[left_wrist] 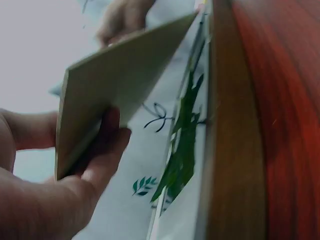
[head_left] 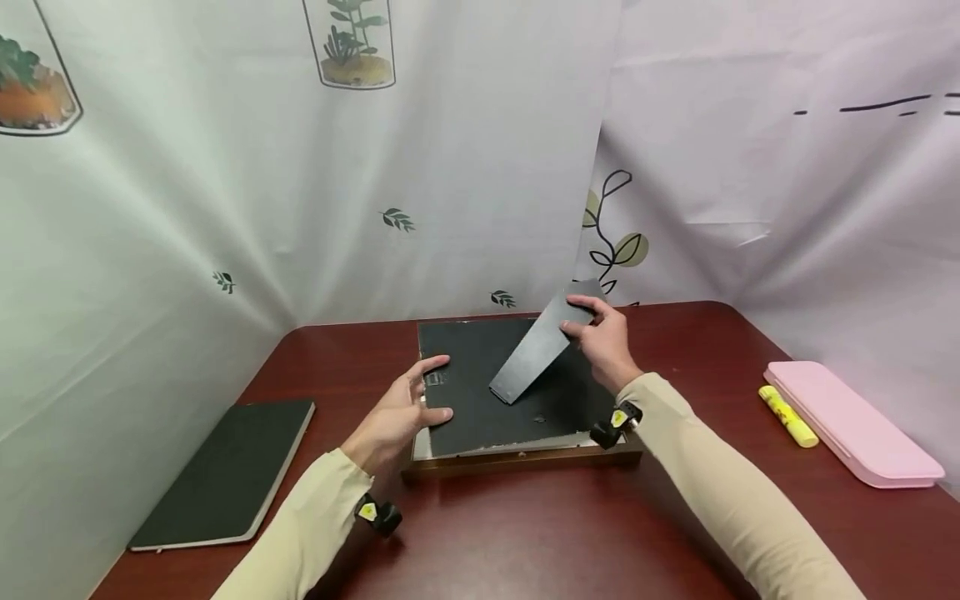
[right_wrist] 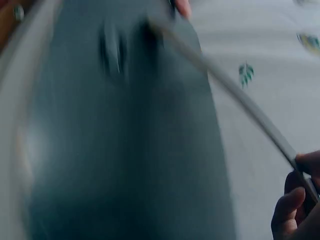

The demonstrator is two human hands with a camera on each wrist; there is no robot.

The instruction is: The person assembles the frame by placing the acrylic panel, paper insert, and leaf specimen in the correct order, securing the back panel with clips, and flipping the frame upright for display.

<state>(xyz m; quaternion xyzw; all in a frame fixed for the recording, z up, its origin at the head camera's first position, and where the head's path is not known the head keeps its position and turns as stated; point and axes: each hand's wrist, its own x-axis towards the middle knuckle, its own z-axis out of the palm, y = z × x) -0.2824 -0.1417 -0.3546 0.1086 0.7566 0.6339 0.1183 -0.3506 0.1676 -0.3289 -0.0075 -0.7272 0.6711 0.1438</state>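
Observation:
A picture frame (head_left: 517, 463) lies face down on the table, its brown wooden edge showing at the front. The black backing board (head_left: 480, 425) appears raised from the frame in the left wrist view, tilted over a white surface with a green leaf shape (left_wrist: 182, 155). My left hand (head_left: 397, 412) grips the board's left edge between thumb and fingers. From the middle of the board a grey easel leg (head_left: 532, 358) slants up to the right. My right hand (head_left: 603, 337) holds its upper end, pinched between fingers and thumb in the right wrist view (right_wrist: 300, 200).
A dark notebook (head_left: 225, 475) lies at the table's left. On the right are a yellow marker (head_left: 787, 415) and a pink case (head_left: 855, 425), side by side. A white printed curtain (head_left: 480, 167) hangs behind the reddish table (head_left: 525, 533).

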